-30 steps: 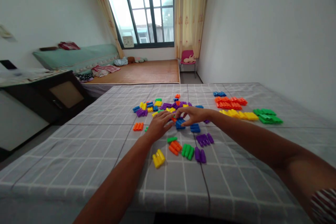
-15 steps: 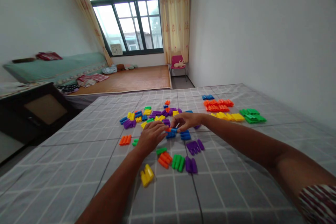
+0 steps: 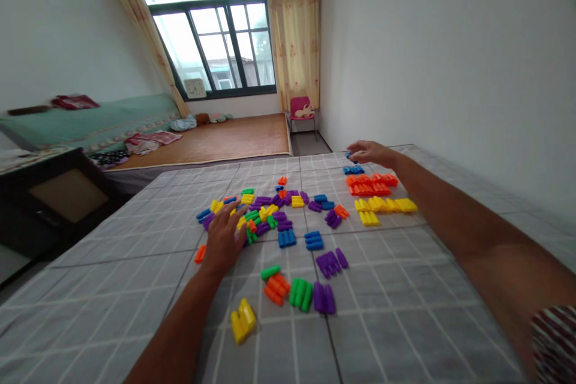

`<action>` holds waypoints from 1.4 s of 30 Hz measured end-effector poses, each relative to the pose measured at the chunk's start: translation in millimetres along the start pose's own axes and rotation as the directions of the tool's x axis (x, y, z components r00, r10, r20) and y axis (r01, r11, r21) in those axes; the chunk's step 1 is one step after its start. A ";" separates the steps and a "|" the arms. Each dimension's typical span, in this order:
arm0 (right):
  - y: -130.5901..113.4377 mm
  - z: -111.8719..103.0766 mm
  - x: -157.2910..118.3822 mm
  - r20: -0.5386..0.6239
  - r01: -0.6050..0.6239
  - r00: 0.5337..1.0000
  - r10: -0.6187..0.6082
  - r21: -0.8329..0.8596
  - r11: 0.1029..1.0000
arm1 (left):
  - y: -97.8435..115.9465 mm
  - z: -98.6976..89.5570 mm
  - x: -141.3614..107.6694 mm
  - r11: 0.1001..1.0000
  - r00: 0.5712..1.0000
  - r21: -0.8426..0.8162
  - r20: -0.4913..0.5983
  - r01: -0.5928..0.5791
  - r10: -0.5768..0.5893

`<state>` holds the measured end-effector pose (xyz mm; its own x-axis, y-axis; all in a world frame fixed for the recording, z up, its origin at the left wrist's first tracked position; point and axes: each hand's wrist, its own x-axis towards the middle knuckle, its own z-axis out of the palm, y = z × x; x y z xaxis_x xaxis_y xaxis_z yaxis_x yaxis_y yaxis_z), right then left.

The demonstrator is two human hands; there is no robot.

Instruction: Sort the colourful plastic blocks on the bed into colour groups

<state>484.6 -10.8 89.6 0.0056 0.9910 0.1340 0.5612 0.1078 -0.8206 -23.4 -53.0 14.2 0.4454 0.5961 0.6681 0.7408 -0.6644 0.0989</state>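
Observation:
Colourful plastic blocks lie on a grey checked bedspread (image 3: 135, 288). My left hand (image 3: 222, 239) rests flat with fingers apart on the left side of the mixed pile (image 3: 270, 209). My right hand (image 3: 368, 152) reaches far to the right and pinches a small blue block (image 3: 349, 155) just above the sorted blue group (image 3: 354, 170). Behind that group lie an orange row (image 3: 371, 185) and a yellow row (image 3: 384, 205). My right forearm hides whatever lies to the right of the yellow row.
Nearer me lie a yellow block (image 3: 243, 319), orange blocks (image 3: 276, 288), green blocks (image 3: 300, 293), purple blocks (image 3: 330, 261) and blue blocks (image 3: 297, 239). A white wall (image 3: 450, 72) runs along the right. A dark cabinet (image 3: 49, 198) stands at the left.
My right hand has left the middle of the pile and carried a blue block up to the sorted groups at the right. My left hand slid left onto the pile.

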 end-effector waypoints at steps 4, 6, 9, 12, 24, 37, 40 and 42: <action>64.0 -35.5 13.9 -0.158 -0.240 0.968 0.196 -0.340 0.909 | 0.5 5.6 -0.3 0.999 0.999 -0.013 0.029 -0.037 0.037; 86.7 -37.8 19.3 -0.163 -0.283 0.959 0.233 -0.481 0.830 | -0.8 6.4 -1.1 0.999 0.998 -0.016 0.037 -0.046 0.046; 104.5 -33.5 28.2 -0.131 -0.282 0.958 0.255 -0.591 0.756 | -4.7 6.9 -2.6 0.999 0.998 -0.026 0.035 -0.043 0.044; 107.6 -26.8 35.7 -0.108 -0.262 0.962 0.253 -0.630 0.731 | -6.9 9.0 -3.9 0.998 0.999 -0.046 0.037 -0.038 0.040; 92.4 -13.4 41.1 -0.169 -0.105 0.985 -0.023 -0.706 0.700 | -82.5 -35.9 -10.6 0.868 0.833 0.010 -0.288 0.497 -0.473; -75.1 192.5 0.9 0.355 0.707 0.708 -0.611 -0.352 0.614 | -75.1 -10.1 -6.0 0.779 0.860 -0.401 0.052 0.483 -0.507; -107.3 227.2 1.4 0.382 0.735 0.677 -0.629 -0.307 0.605 | -75.2 -13.1 -5.3 0.721 0.797 -0.441 -0.021 0.535 -0.604; -124.4 246.5 6.4 0.364 0.705 0.708 -0.606 -0.302 0.642 | -75.2 -10.0 -8.7 0.739 0.805 -0.388 0.014 0.551 -0.594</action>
<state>210.8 1.8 55.6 -0.6368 0.6652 0.3899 0.6142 0.7433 -0.2652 -87.9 -12.7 8.3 -0.0743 0.8802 0.4688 0.5979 -0.3369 0.7273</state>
